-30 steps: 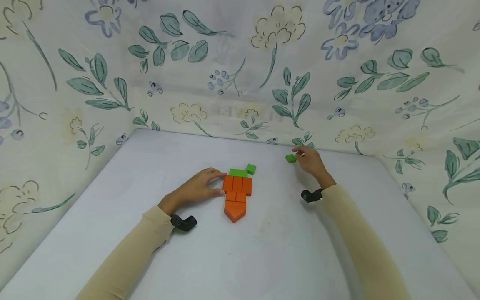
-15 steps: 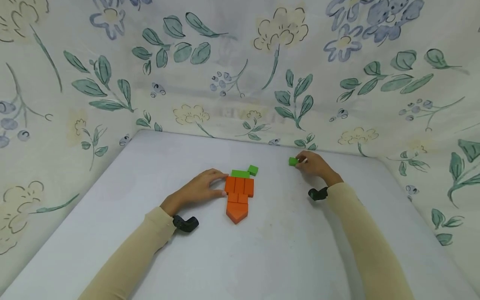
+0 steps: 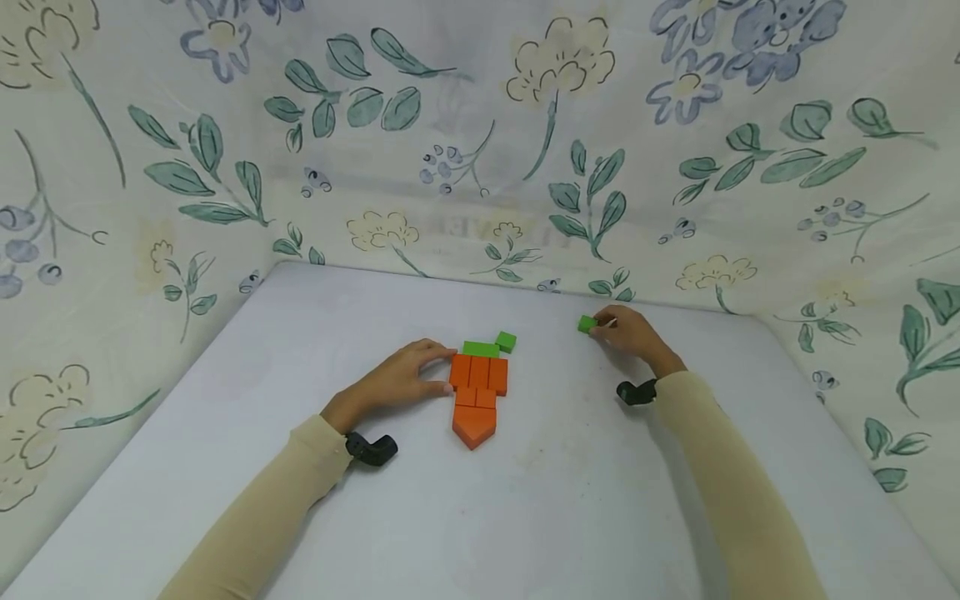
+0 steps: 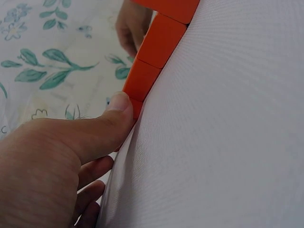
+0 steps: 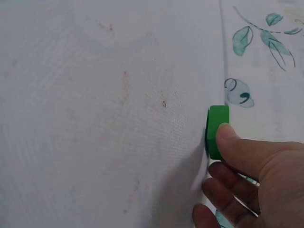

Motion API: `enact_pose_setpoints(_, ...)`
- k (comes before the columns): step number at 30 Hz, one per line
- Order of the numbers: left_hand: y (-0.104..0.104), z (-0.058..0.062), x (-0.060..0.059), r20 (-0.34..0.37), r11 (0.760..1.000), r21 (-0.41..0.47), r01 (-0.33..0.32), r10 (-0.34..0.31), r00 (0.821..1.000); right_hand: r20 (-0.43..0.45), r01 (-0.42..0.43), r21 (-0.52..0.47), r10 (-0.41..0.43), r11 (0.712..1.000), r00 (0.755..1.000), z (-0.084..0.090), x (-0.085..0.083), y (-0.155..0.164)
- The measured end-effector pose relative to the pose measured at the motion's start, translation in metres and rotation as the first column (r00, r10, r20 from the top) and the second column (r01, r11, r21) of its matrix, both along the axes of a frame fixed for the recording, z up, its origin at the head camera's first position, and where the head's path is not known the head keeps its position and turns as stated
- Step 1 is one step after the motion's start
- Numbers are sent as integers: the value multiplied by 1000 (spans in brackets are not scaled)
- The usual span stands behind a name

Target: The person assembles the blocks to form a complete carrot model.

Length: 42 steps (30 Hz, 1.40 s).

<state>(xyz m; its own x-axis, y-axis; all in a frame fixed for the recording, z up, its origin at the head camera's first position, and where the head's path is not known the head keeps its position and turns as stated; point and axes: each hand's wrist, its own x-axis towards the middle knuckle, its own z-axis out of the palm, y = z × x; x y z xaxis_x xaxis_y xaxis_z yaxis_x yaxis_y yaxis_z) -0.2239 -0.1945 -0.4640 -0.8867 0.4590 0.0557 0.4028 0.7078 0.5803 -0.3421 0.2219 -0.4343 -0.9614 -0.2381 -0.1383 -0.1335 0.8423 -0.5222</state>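
Now my right hand (image 3: 630, 333) has closed in on the small green block (image 3: 587, 324) near the far edge of the white table (image 3: 570, 500): a second ago my fingertips only reached toward it, and half a second ago they had just arrived, while at this moment my thumb (image 5: 228, 135) sits against its side and my curled fingers come in from the other side, so I pinch it, though it looks to rest on the cloth, not yet lifted. The block sits well apart from the carrot shape (image 3: 477, 392), off to its right and close to the flowered backdrop (image 3: 480, 125). My left hand (image 3: 393, 379) has not moved in that time; its thumb (image 4: 116, 121) presses flat against the left edge of the orange blocks (image 4: 156, 47), with the other fingers loosely bent and gripping nothing, simply bracing the figure. Two green pieces already lie at the carrot's top, a long green bar (image 3: 480, 348) touching the orange row and a green cube (image 3: 506, 341) just beside it at the right. With a hold gained on the loose block and the figure steadied, I judge the green top is the part in hand, and this block is ready to be carried across.
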Motion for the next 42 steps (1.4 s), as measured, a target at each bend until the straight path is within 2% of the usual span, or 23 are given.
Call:
enact_pose_setpoints(4, -1, 1, 1, -7, 1000, -1, 11, -11, 1000, -23, 1, -10, -1, 1000, 1000, 3, 2, -1)
enact_pose_setpoints(10, -4, 4, 3, -20, 1000, 4, 11, -11, 1000, -113, -63, -64, 55, 996, 992, 17, 6, -17)
enact_pose_setpoints(19, -5, -1, 2, 3, 1000, 15, 10, -10, 1000, -161, -208, -102, 190, 973, 968, 39, 20, -80)
enact_pose_setpoints(27, -2, 2, 2, 18, 1000, 6, 5, -5, 1000, -201, -351, -98, 327, 931, 923, 44, 32, -132)
enact_pose_setpoints(32, -2, 5, 3, 26, 1000, 11, -12, 11, 1000, -191, -374, -82, 354, 924, 916, 41, 31, -158)
enact_pose_setpoints(38, -3, 5, 3, 39, 999, 37, -8, 7, 999, -99, -347, -57, 340, 936, 935, 32, 29, -175)
enact_pose_setpoints(42, -3, 6, 2, 36, 1000, 29, -3, 2, 999, -70, -335, -37, 332, 941, 941, 28, 28, -180)
